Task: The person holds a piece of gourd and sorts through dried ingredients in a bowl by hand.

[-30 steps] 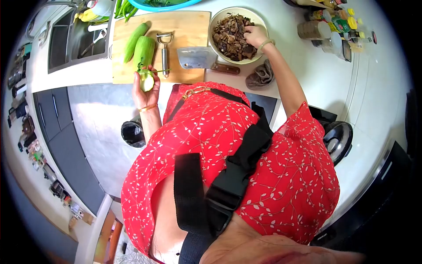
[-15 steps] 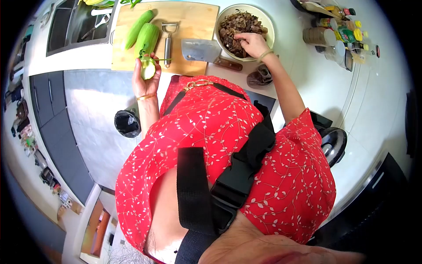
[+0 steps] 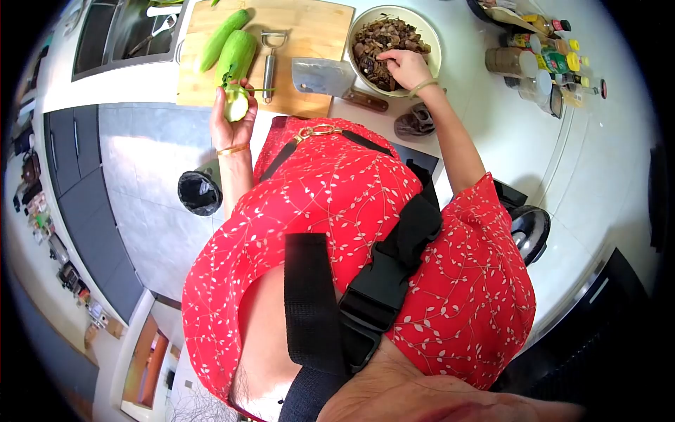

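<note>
My left hand (image 3: 226, 128) is closed around a cut squash end (image 3: 237, 103), its pale face showing and a thin green strand sticking out to the right. Just beyond it, a light green squash (image 3: 238, 55) lies on a wooden cutting board (image 3: 309, 32), alongside a second squash (image 3: 223, 35). My right hand (image 3: 410, 69) reaches into a cream bowl (image 3: 436, 42) of brown chopped pieces (image 3: 387, 39). Its thumb and fingers are pinched together at the food; what lies between them is hidden. A cleaver (image 3: 322, 75) with a wooden handle and a peeler (image 3: 270, 67) rest between the hands.
Behind the board's left side is a sink (image 3: 126, 35) with utensils. Several bottles and jars (image 3: 555, 60) stand at the right. A dark bagged item (image 3: 413, 123) sits below the bowl. On the floor at left stands a lined bin (image 3: 200, 193).
The view has shifted slightly. My right hand stays in the bowl with its fingers pinched, and my left hand keeps its hold on the squash end.
</note>
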### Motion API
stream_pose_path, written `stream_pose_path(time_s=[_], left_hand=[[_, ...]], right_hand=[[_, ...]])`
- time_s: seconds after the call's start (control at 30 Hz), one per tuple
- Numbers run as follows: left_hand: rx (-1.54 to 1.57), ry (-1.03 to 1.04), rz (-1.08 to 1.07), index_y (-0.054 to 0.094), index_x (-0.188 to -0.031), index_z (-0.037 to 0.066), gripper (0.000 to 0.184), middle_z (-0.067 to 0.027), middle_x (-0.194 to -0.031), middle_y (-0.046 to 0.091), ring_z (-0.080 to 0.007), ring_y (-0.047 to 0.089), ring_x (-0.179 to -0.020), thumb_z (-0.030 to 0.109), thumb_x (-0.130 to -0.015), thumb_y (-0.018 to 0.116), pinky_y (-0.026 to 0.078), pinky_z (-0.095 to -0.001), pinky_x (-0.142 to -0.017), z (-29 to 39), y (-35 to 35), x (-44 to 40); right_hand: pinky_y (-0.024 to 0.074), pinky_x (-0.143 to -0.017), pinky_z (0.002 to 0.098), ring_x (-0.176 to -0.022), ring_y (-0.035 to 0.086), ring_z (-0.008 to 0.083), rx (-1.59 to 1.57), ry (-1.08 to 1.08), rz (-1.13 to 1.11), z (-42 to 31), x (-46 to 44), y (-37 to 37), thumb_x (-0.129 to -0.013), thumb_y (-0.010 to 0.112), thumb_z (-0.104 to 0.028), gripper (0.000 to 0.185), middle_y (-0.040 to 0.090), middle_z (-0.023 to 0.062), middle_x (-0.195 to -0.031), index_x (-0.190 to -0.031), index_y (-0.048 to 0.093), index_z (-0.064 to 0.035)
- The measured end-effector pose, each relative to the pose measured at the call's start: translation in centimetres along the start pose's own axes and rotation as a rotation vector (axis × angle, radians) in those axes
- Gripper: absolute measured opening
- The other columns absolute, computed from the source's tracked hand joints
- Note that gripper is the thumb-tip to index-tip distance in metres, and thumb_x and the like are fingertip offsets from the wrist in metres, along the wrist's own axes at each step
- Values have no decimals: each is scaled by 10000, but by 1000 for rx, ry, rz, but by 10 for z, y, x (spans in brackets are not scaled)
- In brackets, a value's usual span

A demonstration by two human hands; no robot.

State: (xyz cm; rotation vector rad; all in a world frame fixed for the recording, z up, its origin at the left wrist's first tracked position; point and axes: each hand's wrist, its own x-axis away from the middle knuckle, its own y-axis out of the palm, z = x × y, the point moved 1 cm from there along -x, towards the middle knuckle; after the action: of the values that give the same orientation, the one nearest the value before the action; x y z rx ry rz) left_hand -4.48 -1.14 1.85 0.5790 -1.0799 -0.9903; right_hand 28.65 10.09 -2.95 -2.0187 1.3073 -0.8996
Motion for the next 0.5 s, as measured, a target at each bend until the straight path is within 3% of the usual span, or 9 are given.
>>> stream_pose_path(time_s=[0.23, 0.33, 0.47, 0.5], left_hand=[[-13, 10, 19, 485, -1006, -36, 350, -181, -1025, 488, -269, 479, -929, 244, -813, 569, 467, -322, -732, 1, -4, 0], [-17, 10, 24, 485, -1008, -36, 354, -184, -1023, 488, -268, 480, -925, 246, -812, 571, 467, -325, -730, 0, -2, 1], [0, 1, 12, 483, -1008, -36, 348, -187, -1022, 488, -266, 481, -925, 241, -816, 565, 466, -326, -731, -1, 2, 1], [-8, 3, 12, 482, -1009, -36, 345, -186, -1022, 488, -266, 480, -925, 238, -817, 564, 465, -325, -732, -1, 2, 1]], right_hand=[[464, -657, 352, -664, 583, 276, -103, 124, 215, 13, -8, -11, -746, 500, -168, 252, 604, 147, -732, -969, 610, -129], [464, -647, 348, -660, 582, 273, -27, 86, 167, 21, -10, -3, -746, 496, -161, 259, 605, 139, -729, -976, 608, -123], [455, -601, 310, -593, 571, 204, -180, 84, -53, 8, 1, -5, -743, 502, -144, 208, 601, 116, -688, -892, 643, -112], [444, -573, 296, -560, 553, 177, -257, -8, 109, 21, -1, 5, -739, 515, -141, 176, 593, 101, -657, -840, 654, -106]])
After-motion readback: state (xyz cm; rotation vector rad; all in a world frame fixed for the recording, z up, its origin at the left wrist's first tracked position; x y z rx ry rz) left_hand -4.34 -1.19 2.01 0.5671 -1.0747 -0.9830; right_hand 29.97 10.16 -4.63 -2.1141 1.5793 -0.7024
